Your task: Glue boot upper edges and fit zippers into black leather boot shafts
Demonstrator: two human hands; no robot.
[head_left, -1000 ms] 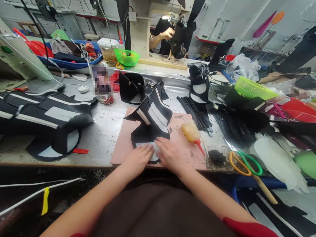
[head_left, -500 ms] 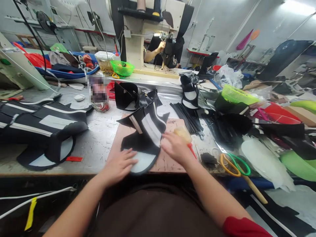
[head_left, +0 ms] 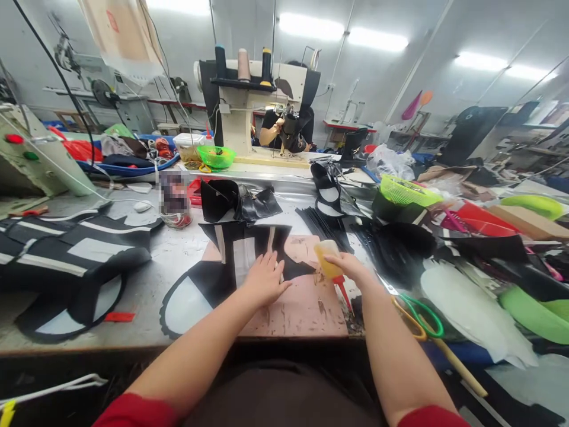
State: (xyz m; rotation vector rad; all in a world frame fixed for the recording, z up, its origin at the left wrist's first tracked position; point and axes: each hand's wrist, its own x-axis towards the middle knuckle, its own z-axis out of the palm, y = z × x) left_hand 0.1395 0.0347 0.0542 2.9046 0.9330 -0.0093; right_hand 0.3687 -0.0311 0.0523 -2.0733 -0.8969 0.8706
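My left hand (head_left: pixel 265 280) lies flat with its fingers stretched out on a black boot upper (head_left: pixel 227 258). The upper is spread out flat, with pale strips on its shaft and a light grey patch at the toe end, toward the left. Under it is a pinkish work board (head_left: pixel 297 314). At the board's right side my right hand (head_left: pixel 358 271) is closed around a glue bottle (head_left: pixel 326 259) with yellowish contents. Its red nozzle points down toward the board's edge.
More black uppers (head_left: pixel 80 270) lie at the left. Black strips (head_left: pixel 320 228), scissors (head_left: pixel 418 317) and pale sheets (head_left: pixel 466 302) are at the right. Behind stand a black boot piece (head_left: pixel 217 198), a jar (head_left: pixel 175 216) and a sewing machine (head_left: pixel 233 121) where another person works.
The boot upper has turned, its toe end swinging left. My left hand has moved from the toe patch onto the shaft. My right hand has left the upper and taken hold of the glue bottle.
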